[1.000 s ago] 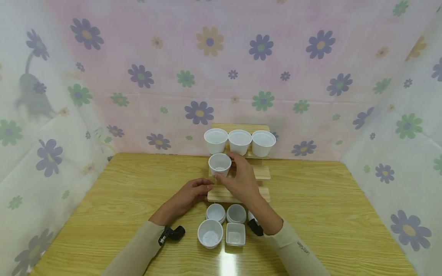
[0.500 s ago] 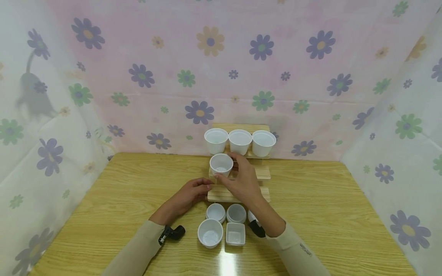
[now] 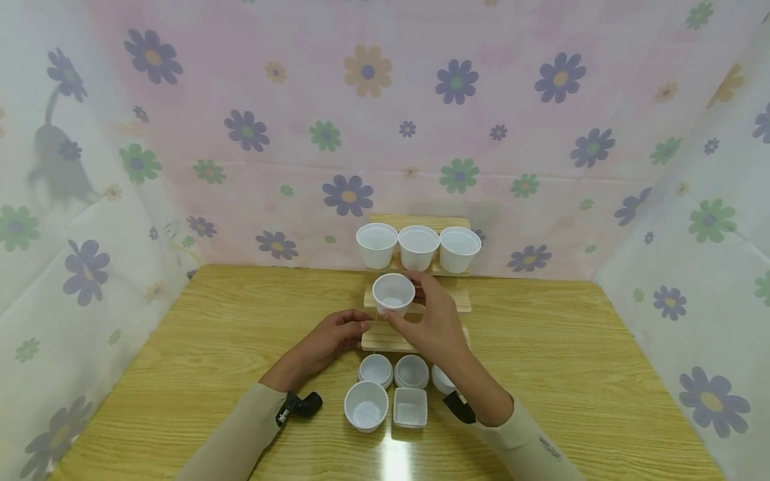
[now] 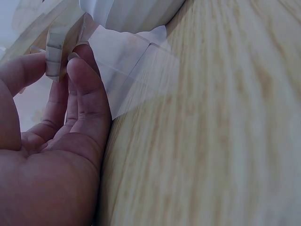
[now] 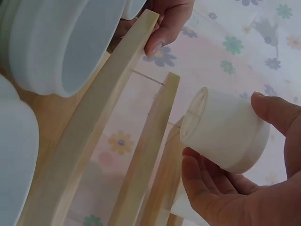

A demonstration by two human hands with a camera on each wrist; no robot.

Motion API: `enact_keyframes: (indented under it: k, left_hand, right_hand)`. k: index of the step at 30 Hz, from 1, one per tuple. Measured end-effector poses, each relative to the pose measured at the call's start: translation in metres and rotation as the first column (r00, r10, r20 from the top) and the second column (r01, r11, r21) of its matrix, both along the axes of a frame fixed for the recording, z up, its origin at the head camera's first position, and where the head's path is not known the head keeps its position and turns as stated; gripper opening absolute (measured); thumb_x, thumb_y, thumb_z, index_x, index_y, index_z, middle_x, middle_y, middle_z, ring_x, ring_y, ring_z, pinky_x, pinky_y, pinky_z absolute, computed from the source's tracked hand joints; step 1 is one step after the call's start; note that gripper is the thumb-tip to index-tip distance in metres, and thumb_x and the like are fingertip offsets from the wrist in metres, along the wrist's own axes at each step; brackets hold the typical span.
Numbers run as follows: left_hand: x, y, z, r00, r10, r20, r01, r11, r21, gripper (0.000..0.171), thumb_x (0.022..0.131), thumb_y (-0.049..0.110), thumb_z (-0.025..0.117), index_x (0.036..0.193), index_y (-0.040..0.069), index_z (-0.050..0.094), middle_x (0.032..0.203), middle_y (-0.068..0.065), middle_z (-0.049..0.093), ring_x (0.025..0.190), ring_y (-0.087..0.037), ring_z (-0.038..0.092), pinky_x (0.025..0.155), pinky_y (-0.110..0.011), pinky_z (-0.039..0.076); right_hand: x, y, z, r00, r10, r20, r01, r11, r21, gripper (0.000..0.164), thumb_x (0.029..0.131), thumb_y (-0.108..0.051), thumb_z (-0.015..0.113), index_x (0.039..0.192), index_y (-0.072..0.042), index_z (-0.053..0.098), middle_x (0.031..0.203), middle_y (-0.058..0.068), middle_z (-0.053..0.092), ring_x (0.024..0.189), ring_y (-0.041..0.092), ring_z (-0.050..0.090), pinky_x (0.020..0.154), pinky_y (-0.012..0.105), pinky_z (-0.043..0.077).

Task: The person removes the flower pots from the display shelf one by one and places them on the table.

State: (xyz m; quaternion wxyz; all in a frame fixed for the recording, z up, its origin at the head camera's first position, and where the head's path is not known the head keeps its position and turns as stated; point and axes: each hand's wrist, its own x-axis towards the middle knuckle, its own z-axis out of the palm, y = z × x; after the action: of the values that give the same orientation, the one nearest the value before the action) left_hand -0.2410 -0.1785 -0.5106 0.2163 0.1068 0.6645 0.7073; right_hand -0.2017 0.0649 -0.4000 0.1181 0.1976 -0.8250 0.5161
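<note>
My right hand (image 3: 434, 321) holds a white round plastic cup (image 3: 394, 294) by its sides, thumb in front and fingers behind. In the right wrist view the cup (image 5: 225, 129) hangs apart from the slats, its underside in sight. Below and around it is a tiered wooden stand (image 3: 391, 337) with clear side panels. The thumb and fingers of my left hand (image 3: 333, 339) pinch the left end of its lowest slat; the left wrist view shows the slat's end (image 4: 55, 54) between them. On the top tier stand three white cups, one of them in the middle (image 3: 418, 248).
In front of the stand are several white containers, among them a round cup (image 3: 366, 407), a square one (image 3: 411, 409) and a round pot (image 3: 412, 372). One more pot (image 3: 442, 379) is partly behind my right wrist. A flowered cloth (image 3: 409, 120) hangs behind the wooden table (image 3: 541, 374).
My right hand has moved the cup a little to the right and toward me, away from the left end of the middle tier. The left hand stays on the lowest slat.
</note>
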Motion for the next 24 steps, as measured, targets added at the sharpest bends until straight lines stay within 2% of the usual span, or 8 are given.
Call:
enact_keyframes:
  k: [9,17,24]
  left_hand:
    - [0.0,0.0,-0.001,1.0,-0.008,0.005,0.008,1.0,0.019,0.037,0.11,0.02,0.059,0.137,-0.005,0.057,0.121,-0.008,0.069,0.104,-0.019,0.069,0.089,-0.032,0.058]
    - [0.0,0.002,-0.002,1.0,-0.007,0.007,0.007,1.0,0.007,0.037,0.11,0.021,0.06,0.136,-0.005,0.058,0.121,-0.01,0.068,0.103,-0.02,0.07,0.088,-0.031,0.058]
    - [0.0,0.002,-0.001,1.0,0.009,0.004,-0.009,1.0,0.002,0.038,0.109,0.022,0.06,0.136,-0.005,0.058,0.12,-0.01,0.068,0.1,-0.019,0.069,0.087,-0.031,0.058]
  right_hand:
    - [0.012,0.008,0.005,1.0,-0.015,0.023,0.015,1.0,-0.002,0.074,0.08,-0.013,0.095,0.143,-0.004,0.057,0.131,0.009,0.067,0.114,0.027,0.071,0.099,0.042,0.058]
    - [0.022,0.017,0.007,0.999,-0.008,0.041,0.008,1.0,-0.007,0.069,0.08,-0.015,0.095,0.138,-0.006,0.058,0.124,0.007,0.069,0.113,0.025,0.069,0.098,0.047,0.058]
    - [0.029,0.023,0.009,0.999,-0.007,0.045,0.006,1.0,0.02,0.065,0.081,-0.018,0.095,0.135,-0.008,0.059,0.123,0.004,0.068,0.114,0.022,0.068,0.1,0.042,0.057]
